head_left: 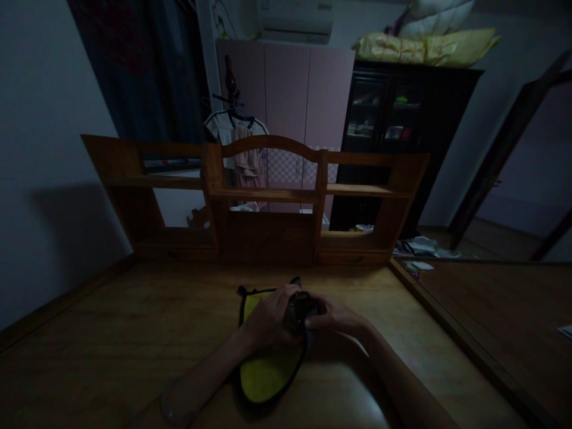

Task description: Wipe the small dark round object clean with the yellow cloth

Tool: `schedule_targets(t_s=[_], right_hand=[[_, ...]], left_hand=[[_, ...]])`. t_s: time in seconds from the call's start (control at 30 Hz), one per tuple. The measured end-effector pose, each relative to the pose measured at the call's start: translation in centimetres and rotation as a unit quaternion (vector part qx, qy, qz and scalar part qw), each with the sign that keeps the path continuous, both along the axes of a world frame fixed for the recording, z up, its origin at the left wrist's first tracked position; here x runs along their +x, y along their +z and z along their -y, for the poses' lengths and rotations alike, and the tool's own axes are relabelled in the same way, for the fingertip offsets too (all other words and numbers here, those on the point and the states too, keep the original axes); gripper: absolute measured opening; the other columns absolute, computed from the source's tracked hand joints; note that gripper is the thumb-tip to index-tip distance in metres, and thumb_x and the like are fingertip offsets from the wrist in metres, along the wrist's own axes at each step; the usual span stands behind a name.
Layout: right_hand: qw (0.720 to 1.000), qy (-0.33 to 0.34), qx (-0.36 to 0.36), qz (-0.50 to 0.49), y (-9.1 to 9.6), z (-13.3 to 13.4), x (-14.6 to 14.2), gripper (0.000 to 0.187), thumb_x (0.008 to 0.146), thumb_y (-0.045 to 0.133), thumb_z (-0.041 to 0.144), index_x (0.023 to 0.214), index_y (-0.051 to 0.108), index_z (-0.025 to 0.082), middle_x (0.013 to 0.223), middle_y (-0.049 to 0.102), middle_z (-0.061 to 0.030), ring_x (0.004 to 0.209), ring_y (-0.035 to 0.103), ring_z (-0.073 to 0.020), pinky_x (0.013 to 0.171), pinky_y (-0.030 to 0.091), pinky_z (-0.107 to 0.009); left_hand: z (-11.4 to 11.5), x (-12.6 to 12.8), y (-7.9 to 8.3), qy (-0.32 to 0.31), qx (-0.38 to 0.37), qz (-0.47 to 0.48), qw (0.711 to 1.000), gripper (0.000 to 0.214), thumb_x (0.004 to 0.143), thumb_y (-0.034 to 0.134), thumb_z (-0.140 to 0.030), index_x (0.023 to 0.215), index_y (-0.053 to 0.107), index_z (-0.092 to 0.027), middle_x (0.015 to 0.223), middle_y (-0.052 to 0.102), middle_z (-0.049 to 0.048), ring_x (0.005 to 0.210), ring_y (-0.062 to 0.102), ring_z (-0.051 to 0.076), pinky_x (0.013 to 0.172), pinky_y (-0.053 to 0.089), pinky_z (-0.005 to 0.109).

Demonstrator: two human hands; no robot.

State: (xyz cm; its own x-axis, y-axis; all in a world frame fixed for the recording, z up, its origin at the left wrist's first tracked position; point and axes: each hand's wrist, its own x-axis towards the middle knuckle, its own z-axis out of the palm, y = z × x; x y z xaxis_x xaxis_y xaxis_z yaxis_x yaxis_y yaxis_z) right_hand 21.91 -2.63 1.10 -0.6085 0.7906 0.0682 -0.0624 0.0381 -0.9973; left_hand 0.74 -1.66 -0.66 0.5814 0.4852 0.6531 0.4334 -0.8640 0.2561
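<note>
- L hand [270, 311] wraps the left & near side of a dark shiny item [298, 308]; I read it as a firm grasp.
- R hand [333, 314] grips the same item's right side, thumb toward me, fingers mostly hidden.
- Handling, my guess: hard & stiff, prob. smooth, so maybe slippery; glassy sheen says treat as fragile. Wt. unclear, prob. light-to-med. Can't ID it in this dim light.
- Best hold IMO: both sides, w/ L hand cupping the body & R hand's thumb/fingers on the rim.
- Location: item's right btwn the hands, touching both. Can't tell if its underside rests on anything.
- Yellow cloth piece [270, 375], black-edged, lies under & nearer me than L hand, on the desk [156, 322]. Looks soft, bendy, light; I'd take it by the edging.
- Shelf unit [266, 194] stands beyond both hands, well apart.
</note>
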Motion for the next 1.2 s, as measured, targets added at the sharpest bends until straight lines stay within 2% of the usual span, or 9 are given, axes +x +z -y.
schedule_targets(t_s=[0.17,0.43,0.57,0.7,0.97,1.2], right_hand=[[1.000,-0.029,0.002,0.010,-0.3,-0.2,-0.2,0.053,0.065,0.078,0.037,0.110,0.063,0.013,0.106,0.066,-0.0081,0.097,0.060,-0.0233,0.090,0.044,-0.038],[0.991,-0.118,0.032,0.046,-1.0,-0.9,-1.3,0.042,0.067,0.075,0.042,0.097,0.070,0.014,0.094,0.070,-0.0049,0.086,0.063,-0.0224,0.083,0.047,-0.036],[0.983,-0.156,0.064,0.071,-2.1,-1.7,-1.5,0.038,0.067,0.074,0.041,0.094,0.071,0.014,0.088,0.071,-0.0038,0.082,0.063,-0.0219,0.078,0.048,-0.034],[0.983,-0.162,0.062,0.067,-2.7,-2.1,-1.8,0.032,0.068,0.073,0.036,0.090,0.072,0.013,0.085,0.072,-0.0039,0.078,0.063,-0.0210,0.074,0.048,-0.033],[0.975,-0.177,0.098,0.093,-1.8,-1.3,-2.1,0.027,0.074,0.067,0.031,0.094,0.071,0.013,0.092,0.072,-0.0054,0.085,0.063,-0.0238,0.079,0.048,-0.035],[0.963,-0.218,0.138,0.084,-2.8,-1.5,-2.5,0.030,0.079,0.063,0.030,0.103,0.068,0.014,0.100,0.071,-0.0080,0.094,0.064,-0.0256,0.086,0.048,-0.037]], left_hand=[[-0.2,-0.1,0.0,0.006,0.004,0.006,1.000,0.072,0.064,0.067,-0.025,0.128,0.035,-0.018,0.122,0.052,0.0133,0.115,0.053,0.029,0.095,0.048,0.043],[-0.3,-0.1,-0.2,0.024,0.002,-0.001,1.000,0.061,0.070,0.052,-0.014,0.129,0.034,-0.017,0.125,0.050,0.0133,0.119,0.050,0.027,0.098,0.046,0.044],[-0.4,0.0,-0.3,0.018,0.014,-0.025,0.999,0.058,0.072,0.044,-0.008,0.129,0.033,-0.016,0.124,0.050,0.0124,0.119,0.049,0.025,0.098,0.046,0.042],[-0.4,0.2,-0.3,0.019,0.025,-0.042,0.999,0.058,0.071,0.043,-0.006,0.128,0.034,-0.016,0.124,0.051,0.0127,0.119,0.050,0.025,0.098,0.047,0.043],[-0.8,0.1,-0.7,0.029,0.034,-0.049,0.998,0.055,0.075,0.044,-0.009,0.128,0.034,-0.016,0.123,0.052,0.0120,0.117,0.051,0.023,0.096,0.048,0.039],[-2.1,0.0,-1.5,0.048,0.089,-0.049,0.994,0.037,0.087,0.037,-0.013,0.124,0.040,-0.015,0.117,0.058,0.0118,0.111,0.057,0.019,0.091,0.051,0.032]])
